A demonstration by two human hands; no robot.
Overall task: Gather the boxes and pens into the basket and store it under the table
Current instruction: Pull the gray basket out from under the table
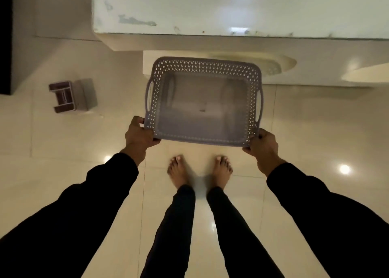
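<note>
A grey perforated plastic basket (203,67) hangs in the air in front of me, just below the white table (210,10) edge. Nothing shows inside the basket. My left hand (139,135) grips its near left corner and my right hand (263,147) grips its near right corner. No boxes or pens are in view; only the table's near strip shows.
A small dark pink and grey organiser (71,95) lies on the glossy tiled floor to the left. My bare feet (200,170) stand below the basket. A pale rounded object (271,66) sits under the table at the right.
</note>
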